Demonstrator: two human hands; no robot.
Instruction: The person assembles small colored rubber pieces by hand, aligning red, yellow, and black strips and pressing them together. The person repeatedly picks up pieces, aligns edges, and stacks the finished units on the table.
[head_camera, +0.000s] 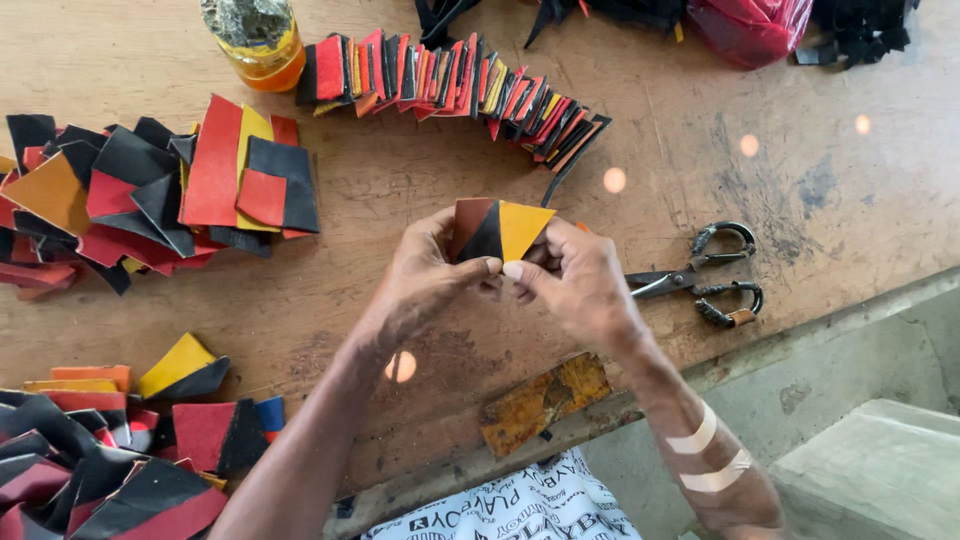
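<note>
Over the middle of the wooden table (420, 170), both hands pinched one folded leather patch (497, 229), the left hand (432, 272) closed on its lower left corner, the right hand (574, 280) closed on its lower right. The patch stood just above the fingertips, off the table. Judged risk: the grip was only at the bottom edge, so the red, black and yellow layers could slide apart or drop toward the scissors (700, 275) at right.

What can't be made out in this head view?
- Folded piece: lower part hidden by the left hand and right hand.
- Jar: top cut off by the upper edge.
- Red bag: cut off by the upper edge.
- Left pile: cut off by the left edge.
- Scissors: blade tips hidden behind the right hand.
</note>
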